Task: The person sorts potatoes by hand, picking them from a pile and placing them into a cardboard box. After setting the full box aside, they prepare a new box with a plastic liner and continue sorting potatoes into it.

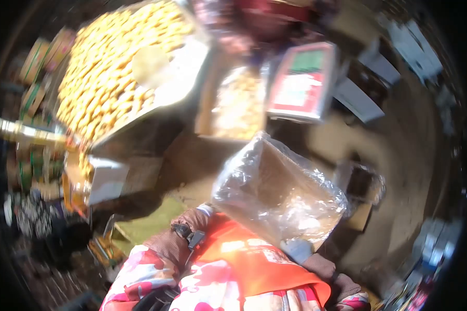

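Observation:
A cardboard box lined with clear plastic point(275, 192) is tilted in front of my orange apron, its open side facing me. Loose plastic sticks up past its rim, and I see nothing but shiny film inside. My left hand point(206, 209), in a pale glove, grips the near left side of the box; its fingers are mostly hidden. At the near right side, my right hand point(299, 251), also gloved, holds the box by its edge. The view is smeared by motion.
A large tray point(192, 62) of yellow-brown, finger-shaped pieces stands at the upper left. Beside it is a plastic-lined carton point(205, 122) holding similar pieces. A red and green printed box point(301, 83) lies to its right. Another person point(238, 31) is at the top.

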{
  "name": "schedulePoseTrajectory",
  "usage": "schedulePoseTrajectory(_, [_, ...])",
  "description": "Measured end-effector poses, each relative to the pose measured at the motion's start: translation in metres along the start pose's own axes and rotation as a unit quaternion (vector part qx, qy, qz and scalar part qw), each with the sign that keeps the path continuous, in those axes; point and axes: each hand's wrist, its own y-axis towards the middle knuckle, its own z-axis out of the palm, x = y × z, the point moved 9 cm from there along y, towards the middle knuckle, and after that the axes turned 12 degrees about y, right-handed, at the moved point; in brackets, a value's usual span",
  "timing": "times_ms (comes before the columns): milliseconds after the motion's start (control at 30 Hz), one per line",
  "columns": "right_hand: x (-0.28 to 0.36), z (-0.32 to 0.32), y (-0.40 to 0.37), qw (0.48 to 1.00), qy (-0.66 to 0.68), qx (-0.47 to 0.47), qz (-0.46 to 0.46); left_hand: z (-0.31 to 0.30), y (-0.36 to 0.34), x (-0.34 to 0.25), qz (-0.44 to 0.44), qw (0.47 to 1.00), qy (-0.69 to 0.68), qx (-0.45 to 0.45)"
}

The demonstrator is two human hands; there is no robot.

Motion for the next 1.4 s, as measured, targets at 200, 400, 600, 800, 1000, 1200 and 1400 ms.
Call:
schedulePoseTrajectory(200, [0.133,-0.056,0.121,0.984,-0.046,0.026,-0.169,-0.035,-0.108,0.068,-0.114,0.966,-0.147,-0.181])
schedulePoseTrajectory(400, [0.288,-0.190,0.184,0.958,0.008,-0.048,-0.282,-0.096,-0.231,0.113,-0.165,0.831,-0.357,-0.393])
schedulePoseTrajectory(600, [0.376,-0.300,0.257,0.929,-0.040,-0.209,-0.304,-0.197,-0.334,0.104,-0.060,0.655,-0.486,-0.576])
schedulePoseTrajectory(800, [0.436,-0.380,0.352,0.945,-0.056,-0.213,-0.242,-0.336,-0.372,0.032,0.058,0.591,-0.426,-0.682])
schedulePoseTrajectory(1000, [0.465,-0.377,0.434,0.953,-0.030,-0.139,-0.269,-0.426,-0.415,0.024,-0.120,0.581,-0.262,-0.761])
schedulePoseTrajectory(1200, [0.479,-0.363,0.433,0.951,0.170,0.026,-0.259,-0.466,-0.458,-0.018,-0.334,0.580,-0.198,-0.717])
schedulePoseTrajectory(1400, [0.493,-0.414,0.408,0.859,0.127,0.002,-0.497,-0.527,-0.503,-0.007,-0.282,0.625,-0.122,-0.718])
